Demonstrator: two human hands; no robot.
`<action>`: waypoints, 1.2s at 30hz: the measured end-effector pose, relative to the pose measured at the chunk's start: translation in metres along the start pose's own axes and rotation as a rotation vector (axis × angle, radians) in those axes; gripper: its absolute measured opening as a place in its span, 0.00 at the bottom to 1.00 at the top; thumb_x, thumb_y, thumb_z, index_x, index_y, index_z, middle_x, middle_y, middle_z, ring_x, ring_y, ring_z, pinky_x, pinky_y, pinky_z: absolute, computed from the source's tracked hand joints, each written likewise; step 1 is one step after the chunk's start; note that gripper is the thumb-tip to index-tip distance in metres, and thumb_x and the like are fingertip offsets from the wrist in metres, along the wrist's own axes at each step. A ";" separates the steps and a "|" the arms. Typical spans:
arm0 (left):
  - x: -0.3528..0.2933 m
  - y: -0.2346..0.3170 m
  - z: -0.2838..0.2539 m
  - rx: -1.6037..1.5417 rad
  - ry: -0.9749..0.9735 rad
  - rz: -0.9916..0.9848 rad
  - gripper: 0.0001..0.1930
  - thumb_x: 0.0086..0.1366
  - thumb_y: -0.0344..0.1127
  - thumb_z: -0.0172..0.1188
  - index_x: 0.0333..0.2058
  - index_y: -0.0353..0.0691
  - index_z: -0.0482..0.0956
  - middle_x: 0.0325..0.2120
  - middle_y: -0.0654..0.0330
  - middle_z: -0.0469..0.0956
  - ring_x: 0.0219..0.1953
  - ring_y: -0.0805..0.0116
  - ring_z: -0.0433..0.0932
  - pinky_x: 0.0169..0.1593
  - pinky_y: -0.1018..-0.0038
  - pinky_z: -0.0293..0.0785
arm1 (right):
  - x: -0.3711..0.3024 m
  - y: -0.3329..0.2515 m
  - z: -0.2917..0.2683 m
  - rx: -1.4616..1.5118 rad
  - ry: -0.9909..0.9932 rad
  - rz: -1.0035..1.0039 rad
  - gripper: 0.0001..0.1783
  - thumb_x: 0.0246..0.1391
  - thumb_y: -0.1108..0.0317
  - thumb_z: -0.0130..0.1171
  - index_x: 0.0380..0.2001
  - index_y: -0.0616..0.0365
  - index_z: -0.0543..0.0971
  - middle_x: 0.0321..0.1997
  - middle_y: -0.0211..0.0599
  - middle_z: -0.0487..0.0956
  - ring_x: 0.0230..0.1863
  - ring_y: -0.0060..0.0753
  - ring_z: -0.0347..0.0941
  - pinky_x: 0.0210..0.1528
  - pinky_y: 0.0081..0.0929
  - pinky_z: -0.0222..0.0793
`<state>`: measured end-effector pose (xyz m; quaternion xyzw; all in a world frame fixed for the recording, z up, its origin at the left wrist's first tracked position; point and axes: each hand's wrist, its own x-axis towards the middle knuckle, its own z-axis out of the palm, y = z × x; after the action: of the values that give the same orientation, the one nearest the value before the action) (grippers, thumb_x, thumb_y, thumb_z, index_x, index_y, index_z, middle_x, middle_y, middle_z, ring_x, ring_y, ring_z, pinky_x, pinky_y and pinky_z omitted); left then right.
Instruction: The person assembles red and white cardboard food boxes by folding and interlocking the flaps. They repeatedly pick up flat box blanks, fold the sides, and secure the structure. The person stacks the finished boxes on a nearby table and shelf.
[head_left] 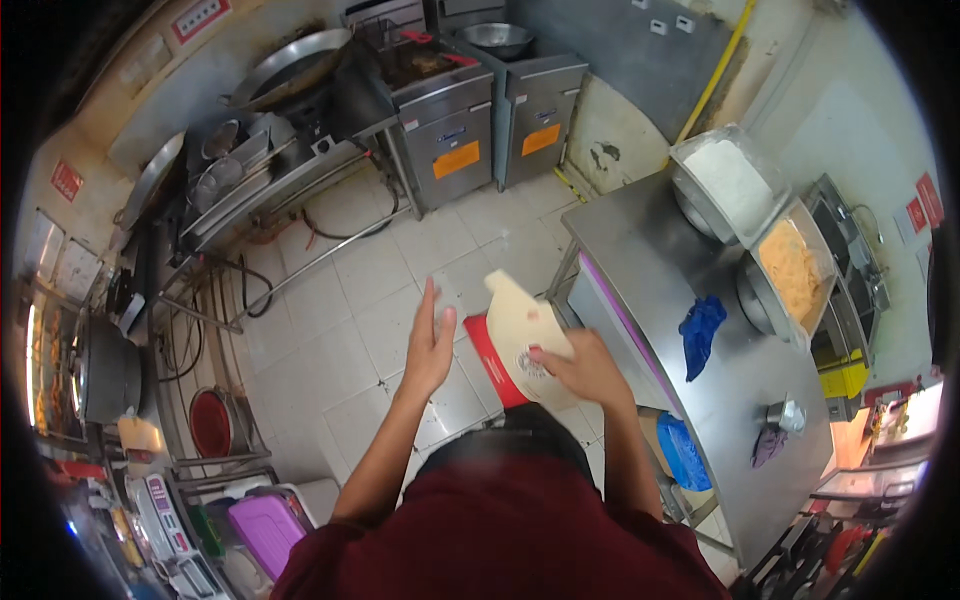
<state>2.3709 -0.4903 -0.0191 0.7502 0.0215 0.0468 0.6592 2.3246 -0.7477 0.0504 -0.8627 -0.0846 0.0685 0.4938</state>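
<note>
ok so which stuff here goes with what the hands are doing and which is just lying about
Seemingly in use:
red and cream carton, held in the right hand
left hand, open and holding nothing

Just lying about, it seems:
crumpled blue bundle
purple lid
small metal cup

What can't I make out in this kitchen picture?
All from the head view:
Right hand: most of its fingers are hidden behind the red-and-cream paper packet.
Inside of the packet: its own paper hides whether it holds anything.
Feet: covered by the person's body in the dark red shirt.
Blue bag: partly covered by the table.
Metal cup: too small to tell what the pale stuff in it is.
</note>
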 end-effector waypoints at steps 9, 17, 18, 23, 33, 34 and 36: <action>0.151 0.067 0.061 0.412 -0.281 0.272 0.24 0.60 0.42 0.72 0.54 0.43 0.81 0.52 0.57 0.82 0.66 0.60 0.72 0.75 0.43 0.30 | 0.214 0.025 -0.088 -0.018 -0.349 -0.137 0.21 0.53 0.54 0.69 0.37 0.64 0.85 0.34 0.53 0.84 0.38 0.55 0.80 0.43 0.42 0.73; 0.275 0.026 0.068 0.204 0.065 0.128 0.09 0.68 0.39 0.66 0.34 0.39 0.88 0.23 0.66 0.85 0.27 0.77 0.78 0.76 0.52 0.33 | 0.369 0.042 -0.082 -0.150 0.122 -0.226 0.28 0.52 0.59 0.72 0.53 0.61 0.80 0.54 0.53 0.81 0.55 0.45 0.77 0.67 0.39 0.61; 0.297 0.017 0.066 0.164 0.110 0.123 0.10 0.68 0.39 0.66 0.34 0.39 0.88 0.22 0.66 0.84 0.26 0.78 0.77 0.76 0.52 0.33 | 0.384 0.055 -0.070 -0.082 0.356 -0.287 0.30 0.53 0.62 0.72 0.57 0.61 0.77 0.59 0.51 0.79 0.58 0.39 0.77 0.72 0.38 0.57; 0.404 -0.013 0.059 -0.176 0.176 -0.066 0.11 0.72 0.37 0.63 0.35 0.35 0.86 0.24 0.69 0.83 0.27 0.84 0.74 0.60 0.69 0.67 | 0.462 0.076 -0.034 0.712 0.169 0.091 0.29 0.59 0.70 0.68 0.61 0.67 0.72 0.67 0.44 0.73 0.66 0.32 0.69 0.69 0.34 0.62; 0.569 -0.027 0.046 -0.261 -0.112 -0.221 0.22 0.80 0.44 0.46 0.58 0.30 0.74 0.56 0.57 0.77 0.58 0.71 0.72 0.62 0.73 0.66 | 0.623 0.059 -0.087 0.821 -0.061 0.154 0.14 0.64 0.70 0.63 0.50 0.65 0.81 0.44 0.32 0.85 0.43 0.18 0.79 0.47 0.22 0.76; 0.576 -0.032 0.042 -0.287 -0.105 -0.261 0.25 0.80 0.46 0.44 0.61 0.29 0.71 0.60 0.55 0.74 0.62 0.68 0.70 0.67 0.71 0.62 | 0.634 0.059 -0.087 0.861 -0.076 0.169 0.13 0.65 0.69 0.63 0.49 0.65 0.82 0.43 0.31 0.85 0.42 0.17 0.79 0.45 0.22 0.76; 0.591 -0.039 0.033 -0.446 -0.106 -0.329 0.27 0.80 0.46 0.45 0.64 0.27 0.67 0.62 0.52 0.72 0.65 0.64 0.68 0.70 0.68 0.58 | 0.654 0.066 -0.084 0.825 -0.149 0.164 0.14 0.67 0.65 0.62 0.47 0.65 0.83 0.40 0.29 0.85 0.40 0.14 0.77 0.42 0.21 0.75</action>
<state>2.9629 -0.4622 -0.0370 0.5745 0.0977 -0.0967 0.8069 2.9855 -0.7116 0.0134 -0.5894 -0.0168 0.1976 0.7831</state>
